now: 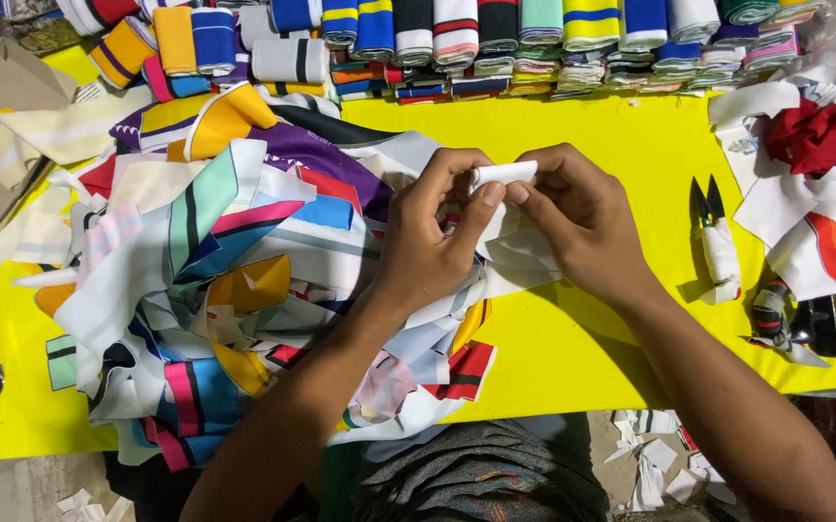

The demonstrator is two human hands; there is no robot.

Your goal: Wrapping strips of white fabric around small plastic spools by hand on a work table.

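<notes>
My left hand (432, 237) and my right hand (582, 217) meet over a yellow table (621, 145), both pinching a small white strip of fabric (505, 174) between thumbs and fingers. A larger white cloth piece (519, 256) hangs below the strip. Under my left forearm lies a big heap of multicoloured fabric cut pieces (234, 280), in white, blue, pink, yellow and purple.
Thread snips with black blades and a cloth-wrapped handle (716, 237) lie right of my right hand. Folded striped rib collars (476, 43) line the table's far edge. More scraps, red and white (814, 164), pile at the right. White offcuts (650, 464) lie on the floor.
</notes>
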